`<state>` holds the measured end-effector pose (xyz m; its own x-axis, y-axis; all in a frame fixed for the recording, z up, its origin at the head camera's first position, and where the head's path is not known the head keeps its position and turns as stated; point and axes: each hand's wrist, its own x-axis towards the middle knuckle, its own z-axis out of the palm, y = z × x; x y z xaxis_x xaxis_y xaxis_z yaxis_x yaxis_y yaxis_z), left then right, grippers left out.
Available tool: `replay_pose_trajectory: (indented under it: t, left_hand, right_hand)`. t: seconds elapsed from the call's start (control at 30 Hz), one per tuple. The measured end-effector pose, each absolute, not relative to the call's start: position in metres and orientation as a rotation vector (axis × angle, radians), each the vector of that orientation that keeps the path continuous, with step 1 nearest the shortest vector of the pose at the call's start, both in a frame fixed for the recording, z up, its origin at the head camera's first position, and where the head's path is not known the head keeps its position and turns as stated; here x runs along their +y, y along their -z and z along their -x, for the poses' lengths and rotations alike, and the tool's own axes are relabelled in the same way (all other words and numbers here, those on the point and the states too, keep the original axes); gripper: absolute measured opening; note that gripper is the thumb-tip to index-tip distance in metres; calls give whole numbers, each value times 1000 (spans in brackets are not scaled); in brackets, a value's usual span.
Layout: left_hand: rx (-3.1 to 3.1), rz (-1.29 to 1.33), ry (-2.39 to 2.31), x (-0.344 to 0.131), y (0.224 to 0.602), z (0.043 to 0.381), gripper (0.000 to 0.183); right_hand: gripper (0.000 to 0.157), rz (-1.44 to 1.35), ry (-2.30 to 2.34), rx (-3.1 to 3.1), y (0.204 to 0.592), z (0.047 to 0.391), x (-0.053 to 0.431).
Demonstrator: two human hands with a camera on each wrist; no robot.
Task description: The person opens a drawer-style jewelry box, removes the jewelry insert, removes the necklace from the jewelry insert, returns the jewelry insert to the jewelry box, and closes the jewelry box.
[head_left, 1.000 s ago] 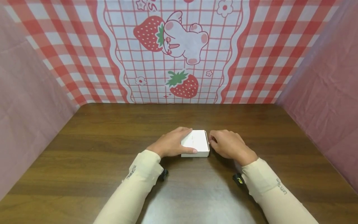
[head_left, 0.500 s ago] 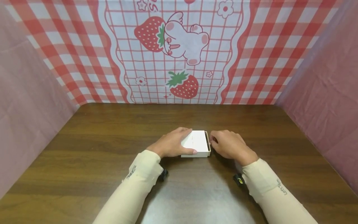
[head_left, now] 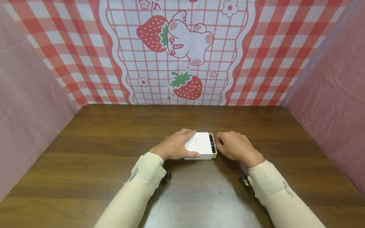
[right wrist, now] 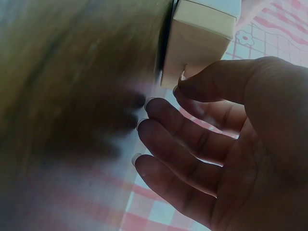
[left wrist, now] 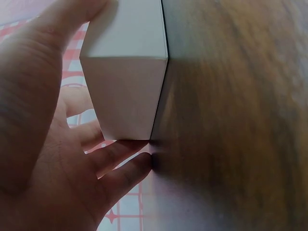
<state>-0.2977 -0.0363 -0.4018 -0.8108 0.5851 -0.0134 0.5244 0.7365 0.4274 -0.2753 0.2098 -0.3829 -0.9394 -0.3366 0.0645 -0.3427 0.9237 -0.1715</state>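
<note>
A small white drawer box lies flat on the table, its white sleeve [head_left: 203,143] showing faint print on top. My left hand [head_left: 174,146] grips the sleeve, thumb along the near side and fingers at the far side. A cream inner tray [head_left: 214,155] sticks out of the sleeve's right end, with something dark inside that is too small to identify. At the tray's end, my right hand [head_left: 235,147] pinches a thin pull loop [right wrist: 181,76] between thumb and index finger. The other right fingers are loosely bent near the tabletop in the right wrist view.
The brown wooden table [head_left: 114,133] extends around the box on all sides. A red-and-white checked cloth [head_left: 182,63] with strawberries hangs at its back. Pink cloths [head_left: 328,88] border the left and right sides. Dark wrist devices [head_left: 244,181] sit under the cuffs.
My right hand has moved slightly right, drawing the inner tray farther out of the sleeve and revealing more of its dark inside. The left hand and sleeve have stayed in place.
</note>
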Motion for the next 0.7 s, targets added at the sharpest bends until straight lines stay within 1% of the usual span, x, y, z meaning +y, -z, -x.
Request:
replay_pose_trajectory:
  t: [0.47,0.7]
  left_hand:
    - [2789,-928,-635,-36,404,298,97]
    - [2785,-921,-646,-37,403,297,97]
  right_hand:
    - [16,-530,-284,-3049,384,276,214]
    - [14,-525,-288,-3060,383,277,214]
